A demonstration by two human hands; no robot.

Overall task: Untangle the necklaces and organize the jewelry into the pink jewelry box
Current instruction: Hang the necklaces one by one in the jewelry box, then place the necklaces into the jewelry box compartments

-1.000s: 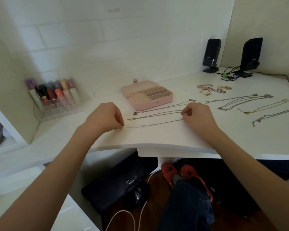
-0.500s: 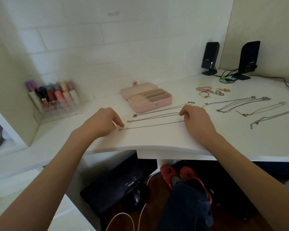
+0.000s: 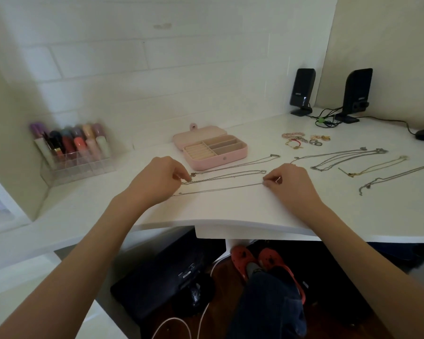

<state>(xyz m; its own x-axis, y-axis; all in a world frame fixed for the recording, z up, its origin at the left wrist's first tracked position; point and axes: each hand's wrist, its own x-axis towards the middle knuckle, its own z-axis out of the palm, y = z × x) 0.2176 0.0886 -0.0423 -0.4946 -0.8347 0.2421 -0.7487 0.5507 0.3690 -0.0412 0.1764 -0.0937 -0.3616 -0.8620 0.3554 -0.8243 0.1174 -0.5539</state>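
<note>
Left hand [image 3: 157, 178] has shifted from nearest chain up to middle chain [image 3: 225, 176], grip pinching its left end. Pink jewelry box [image 3: 214, 149] open behind on table [image 3: 230, 206], compartments bare. Right hand [image 3: 290, 183] still pinches nearest chain [image 3: 220, 189]. Straightening continues; boxing not begun.
</note>
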